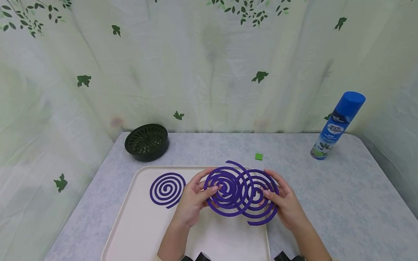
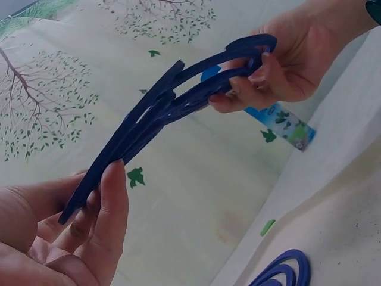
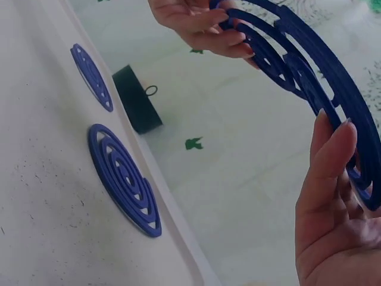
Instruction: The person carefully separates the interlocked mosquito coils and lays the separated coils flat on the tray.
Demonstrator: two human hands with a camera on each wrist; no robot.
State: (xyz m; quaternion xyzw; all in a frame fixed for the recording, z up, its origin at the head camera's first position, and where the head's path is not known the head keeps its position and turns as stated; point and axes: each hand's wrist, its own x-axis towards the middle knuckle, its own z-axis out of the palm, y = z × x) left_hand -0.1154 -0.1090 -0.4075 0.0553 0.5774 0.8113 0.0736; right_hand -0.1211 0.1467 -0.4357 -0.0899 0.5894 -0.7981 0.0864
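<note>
In the head view my left hand (image 1: 190,202) pinches the left side of overlapping purple mosquito coils (image 1: 226,214), thumb in front. My right hand (image 1: 289,207) pinches their right side (image 1: 261,223). The coils are held up above the white tray (image 1: 137,233), and the left wrist view shows them nearly edge-on, bridging both hands. A single mosquito coil (image 1: 167,189) lies on the tray left of my left hand. The right wrist view shows another mosquito coil (image 3: 123,180) lying flat on the tray; the hands and held coils cover that area in the head view.
A dark round perforated tin (image 1: 147,142) stands behind the tray's left corner. Toward the back right is a blue spray can (image 1: 338,125). A small green square (image 1: 259,156) lies beyond the tray. A leaf-patterned curtain (image 1: 204,79) hangs behind the grey table (image 1: 347,201).
</note>
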